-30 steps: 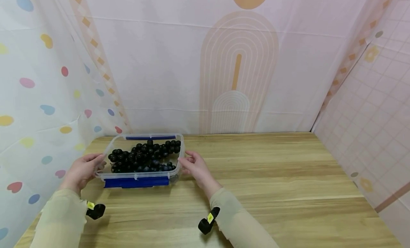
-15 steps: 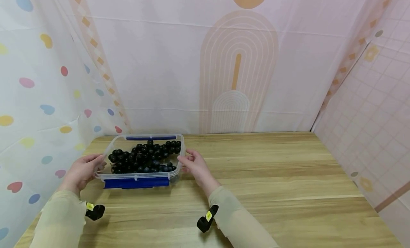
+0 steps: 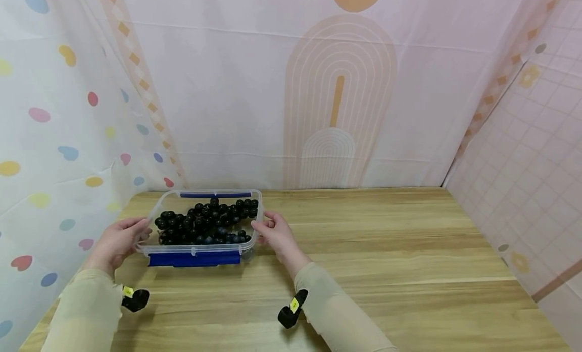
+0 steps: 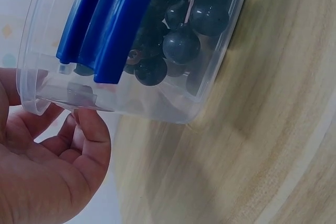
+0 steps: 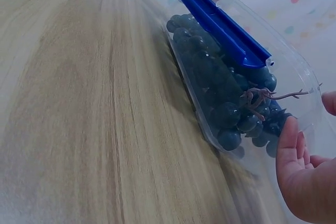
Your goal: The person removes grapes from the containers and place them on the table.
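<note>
A clear plastic food container (image 3: 193, 249) without a lid on it sits at the back left of the wooden table. Dark grapes (image 3: 202, 223) on their stems fill much of it, and a blue clip (image 3: 194, 259) hangs along its near side. My left hand (image 3: 115, 241) grips the left end, thumb at the rim and fingers curled below it, as the left wrist view also shows. At the opposite end, my right hand (image 3: 281, 236) holds the rim between thumb and fingers. In the right wrist view, a bare grape stem (image 5: 262, 98) shows through the wall.
The wooden table (image 3: 373, 261) reaches to a pale curtain (image 3: 227, 99) close behind the container. Another curtain with coloured dots (image 3: 54, 190) stands near my left hand, and a checked one (image 3: 536, 170) borders the right side.
My right forearm has shifted slightly to the left. The container, the grapes and both hands' hold on the ends look the same.
</note>
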### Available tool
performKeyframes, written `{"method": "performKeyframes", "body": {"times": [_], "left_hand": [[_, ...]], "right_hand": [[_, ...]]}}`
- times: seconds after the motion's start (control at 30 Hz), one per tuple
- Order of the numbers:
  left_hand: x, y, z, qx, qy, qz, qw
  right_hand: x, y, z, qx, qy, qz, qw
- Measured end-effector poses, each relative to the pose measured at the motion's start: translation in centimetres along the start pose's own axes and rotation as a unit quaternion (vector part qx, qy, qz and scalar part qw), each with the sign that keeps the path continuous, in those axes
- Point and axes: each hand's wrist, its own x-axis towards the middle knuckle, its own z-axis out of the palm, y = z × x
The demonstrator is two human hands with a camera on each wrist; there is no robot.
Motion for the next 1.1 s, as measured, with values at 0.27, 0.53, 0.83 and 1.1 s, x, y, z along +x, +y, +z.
{"method": "performKeyframes", "body": {"times": [0.27,0.53,0.83,1.1], "left_hand": [[0.00,-0.07,0.18,-0.004,0.008,0.002,1.0000],[-0.18,0.05,0.11,0.002,0.003,0.000,1.0000],[-0.26,0.17,0.03,-0.008,0.004,0.003,1.0000],[-0.26,-0.31,0.09,-0.033,0.014,0.004,0.9993]], "right_hand": [[-0.03,0.02,0.12,-0.013,0.008,-0.003,1.000],[-0.08,0.09,0.12,-0.016,0.004,-0.002,1.000],[-0.16,-0.08,0.17,-0.004,0.004,-0.006,1.000],[-0.19,0.10,0.15,0.001,0.009,-0.006,1.000]]}}
